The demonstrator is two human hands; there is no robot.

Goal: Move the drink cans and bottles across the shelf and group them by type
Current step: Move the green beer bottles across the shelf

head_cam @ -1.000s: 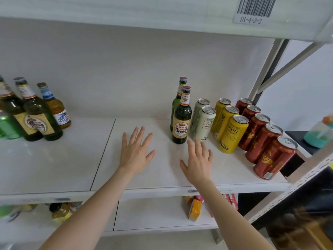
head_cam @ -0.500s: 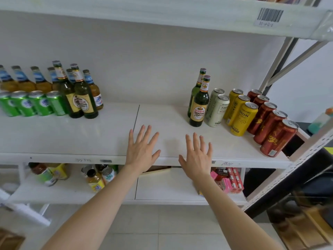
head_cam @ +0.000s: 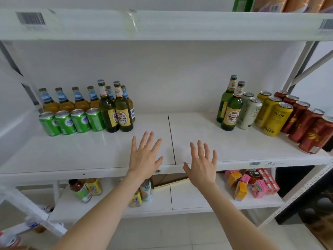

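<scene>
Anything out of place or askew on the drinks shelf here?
Nothing tipped or spilled. Green bottles are split: left pair by the green cans, right pair by the white cans.

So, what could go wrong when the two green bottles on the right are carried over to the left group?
The green bottles stand close against the white cans; lifting one could tip a neighbour. The nearest red can sits by the shelf edge; a bump might push it off.
</scene>
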